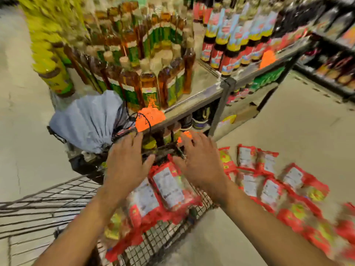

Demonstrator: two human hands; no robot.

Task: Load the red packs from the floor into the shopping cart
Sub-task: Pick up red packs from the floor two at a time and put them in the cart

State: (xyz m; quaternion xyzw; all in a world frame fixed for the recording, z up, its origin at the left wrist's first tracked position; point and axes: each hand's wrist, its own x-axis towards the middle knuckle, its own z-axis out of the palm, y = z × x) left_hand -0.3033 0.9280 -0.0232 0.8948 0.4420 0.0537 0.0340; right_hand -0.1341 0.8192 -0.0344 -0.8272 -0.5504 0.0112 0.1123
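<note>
Over the cart's (48, 204) right rim both hands hover, fingers spread and holding nothing. The left hand (124, 162) and right hand (199, 160) flank a few red packs (167, 187) piled label-up against that rim, probably to settle them so none slides over the edge. Many more floor packs (269, 189) lie scattered on the floor (288, 121) just beside the cart's right side, near the shelf (207, 93), within easy reach. A grey bag (86, 120) sits at the cart's far end. Bare wire mesh shows along its left side, so there seems to be room for more.
</note>
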